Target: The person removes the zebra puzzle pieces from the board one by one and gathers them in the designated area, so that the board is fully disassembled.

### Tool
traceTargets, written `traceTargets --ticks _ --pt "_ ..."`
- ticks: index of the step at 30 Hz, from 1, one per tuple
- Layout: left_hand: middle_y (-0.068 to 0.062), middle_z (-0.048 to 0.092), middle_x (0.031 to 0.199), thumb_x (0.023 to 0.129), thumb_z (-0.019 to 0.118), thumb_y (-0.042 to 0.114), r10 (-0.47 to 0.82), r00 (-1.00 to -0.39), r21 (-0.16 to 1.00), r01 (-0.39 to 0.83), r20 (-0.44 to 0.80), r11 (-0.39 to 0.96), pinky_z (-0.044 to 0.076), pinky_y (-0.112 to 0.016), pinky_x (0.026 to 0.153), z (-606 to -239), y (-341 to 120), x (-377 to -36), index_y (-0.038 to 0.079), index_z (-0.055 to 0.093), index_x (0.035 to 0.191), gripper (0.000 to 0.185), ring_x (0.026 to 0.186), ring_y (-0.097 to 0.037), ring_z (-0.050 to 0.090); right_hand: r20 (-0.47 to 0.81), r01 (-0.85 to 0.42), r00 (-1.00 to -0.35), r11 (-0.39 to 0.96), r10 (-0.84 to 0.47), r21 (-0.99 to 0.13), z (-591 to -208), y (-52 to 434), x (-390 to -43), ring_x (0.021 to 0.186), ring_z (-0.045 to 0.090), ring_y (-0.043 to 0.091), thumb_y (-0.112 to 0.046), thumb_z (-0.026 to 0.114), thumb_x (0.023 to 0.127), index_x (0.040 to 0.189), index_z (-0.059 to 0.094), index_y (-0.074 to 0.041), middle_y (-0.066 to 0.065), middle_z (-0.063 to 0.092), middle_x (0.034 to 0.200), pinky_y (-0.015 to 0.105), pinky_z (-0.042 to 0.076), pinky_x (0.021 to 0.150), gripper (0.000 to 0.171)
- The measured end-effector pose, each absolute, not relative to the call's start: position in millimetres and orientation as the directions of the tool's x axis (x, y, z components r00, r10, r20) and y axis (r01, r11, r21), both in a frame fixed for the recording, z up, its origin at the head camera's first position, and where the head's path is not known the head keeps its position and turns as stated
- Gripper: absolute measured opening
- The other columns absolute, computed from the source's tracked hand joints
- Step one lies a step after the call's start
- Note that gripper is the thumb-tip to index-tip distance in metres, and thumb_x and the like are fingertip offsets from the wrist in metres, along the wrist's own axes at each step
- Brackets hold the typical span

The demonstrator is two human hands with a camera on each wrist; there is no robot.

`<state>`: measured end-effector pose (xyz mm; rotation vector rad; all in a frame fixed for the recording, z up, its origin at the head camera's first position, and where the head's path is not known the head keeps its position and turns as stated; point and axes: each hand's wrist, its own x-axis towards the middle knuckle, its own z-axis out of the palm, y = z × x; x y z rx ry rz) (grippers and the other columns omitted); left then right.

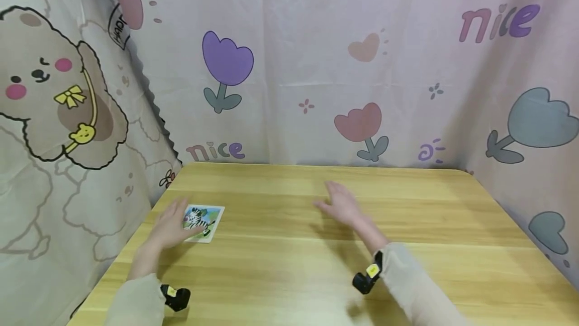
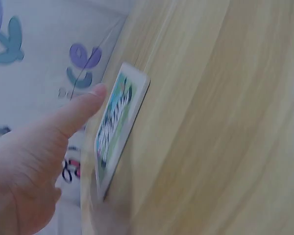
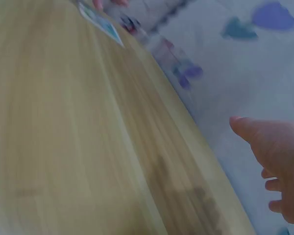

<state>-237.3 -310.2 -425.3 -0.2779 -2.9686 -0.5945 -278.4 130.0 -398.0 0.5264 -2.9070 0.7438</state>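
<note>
- we see the zebra card (image 1: 213, 215) lying flat, picture side up, on the left part of the wooden table (image 1: 280, 265), near its left edge.
- our left hand (image 1: 169, 228) is at the card's left side, and in the head view its thumb reaches across the lower part of the picture.
- we find the left fingers stretched forward and the thumb held wide of them; the card lies flat below, not pinched, and we cannot tell whether the thumb touches it.
- in the left wrist view we see the thumb straight, its tip beside the card's long edge; the other fingers are mostly hidden there.
- our right hand (image 1: 344, 205) hovers over the middle of the table toward the far side, well apart from the card, with its shadow on the wood.
- we find the right thumb and fingers spread wide in the head view; in the right wrist view the thumb points out straight and the lower fingers bend loosely.
- we wear pale sleeves (image 1: 135, 301), and a small black camera (image 1: 178, 299) sits at each wrist.
- behind the table we see a pale curtain (image 1: 294, 55) printed with tulips, hearts and the word "nice"; to the left, a cartoon bear (image 1: 40, 85) winks.
</note>
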Motion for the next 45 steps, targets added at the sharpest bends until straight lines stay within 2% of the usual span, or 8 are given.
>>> traceTargets --ticks 9,14,20,24,30,35,38,45 --pt "-0.043 0.011 0.140 0.072 0.077 0.039 0.128 -0.991 0.562 0.132 0.046 0.816 0.015 -0.069 0.099 -438.3 -331.6 -221.0 -0.015 0.004 0.141 0.114 0.125 -0.059 0.014 0.073 -0.434 -0.873 0.700 -0.482 -0.568 -398.3 27.5 -257.0 0.132 0.032 0.032 -0.040 0.061 0.088 0.142 0.029 0.002 0.019 0.034 0.144 0.042 0.025 0.109 0.076" --pt "-0.045 0.020 0.135 0.072 0.079 0.029 0.155 -0.988 0.637 0.112 -0.011 0.763 0.019 -0.067 0.098 -440.0 -332.9 -217.6 -0.018 0.003 0.139 0.112 0.122 -0.058 0.023 0.041 -0.450 -0.849 0.679 -0.527 -0.580 -405.9 -20.0 -247.2 0.131 0.035 0.028 -0.043 0.062 0.086 0.142 0.032 0.000 0.015 0.037 0.143 0.038 0.028 0.108 0.076" --pt "-0.041 0.031 0.134 0.073 0.078 0.019 0.195 -0.981 0.696 0.129 -0.016 0.707 0.022 -0.064 0.100 -443.0 -331.2 -215.0 -0.020 0.014 0.137 0.099 0.123 -0.053 0.030 0.027 -0.505 -0.788 0.621 -0.615 -0.600 -415.8 -59.5 -234.4 0.126 0.042 0.021 -0.044 0.064 0.084 0.140 0.035 0.000 0.011 0.045 0.138 0.030 0.033 0.105 0.077" --pt "-0.038 0.033 0.134 0.073 0.078 0.017 0.209 -0.978 0.695 0.151 0.002 0.702 0.022 -0.065 0.099 -442.2 -329.5 -215.1 -0.018 0.019 0.137 0.094 0.123 -0.052 0.030 0.036 -0.536 -0.762 0.598 -0.647 -0.597 -420.2 -73.0 -228.3 0.118 0.050 0.017 -0.041 0.065 0.084 0.137 0.038 0.002 0.010 0.053 0.129 0.026 0.040 0.097 0.073" --pt "-0.038 0.030 0.137 0.074 0.077 0.020 0.202 -0.979 0.686 0.128 -0.029 0.716 0.021 -0.066 0.099 -440.2 -328.3 -214.7 -0.016 0.017 0.140 0.096 0.125 -0.053 0.028 0.015 -0.470 -0.802 0.616 -0.597 -0.632 -432.4 -85.8 -223.1 0.116 0.049 0.016 -0.040 0.068 0.082 0.132 0.045 0.001 0.008 0.054 0.127 0.026 0.040 0.097 0.069" --pt "-0.039 0.028 0.137 0.074 0.077 0.023 0.192 -0.980 0.666 0.112 -0.048 0.738 0.019 -0.065 0.100 -438.6 -326.6 -214.9 -0.017 0.017 0.139 0.097 0.125 -0.054 0.025 0.033 -0.512 -0.806 0.668 -0.590 -0.540 -438.3 -90.9 -219.9 0.105 0.052 0.013 -0.045 0.068 0.080 0.120 0.055 -0.006 0.002 0.059 0.112 0.024 0.044 0.090 0.057" --pt "-0.040 0.027 0.137 0.074 0.077 0.024 0.192 -0.980 0.648 0.112 -0.055 0.753 0.020 -0.065 0.099 -437.3 -324.8 -215.5 -0.017 0.018 0.139 0.096 0.124 -0.054 0.026 0.040 -0.512 -0.813 0.681 -0.581 -0.523 -438.8 -91.8 -218.1 0.118 0.046 0.014 -0.046 0.067 0.080 0.130 0.051 -0.010 0.001 0.054 0.126 0.026 0.037 0.099 0.063" --pt "-0.039 0.032 0.135 0.074 0.076 0.022 0.225 -0.974 0.651 0.146 -0.039 0.745 0.025 -0.064 0.099 -436.8 -317.7 -216.7 -0.018 0.020 0.138 0.094 0.122 -0.053 0.032 0.041 -0.497 -0.819 0.672 -0.572 -0.549 -438.2 -92.6 -222.7 0.120 0.046 0.015 -0.044 0.068 0.081 0.133 0.048 -0.010 0.002 0.053 0.130 0.026 0.037 0.100 0.065"
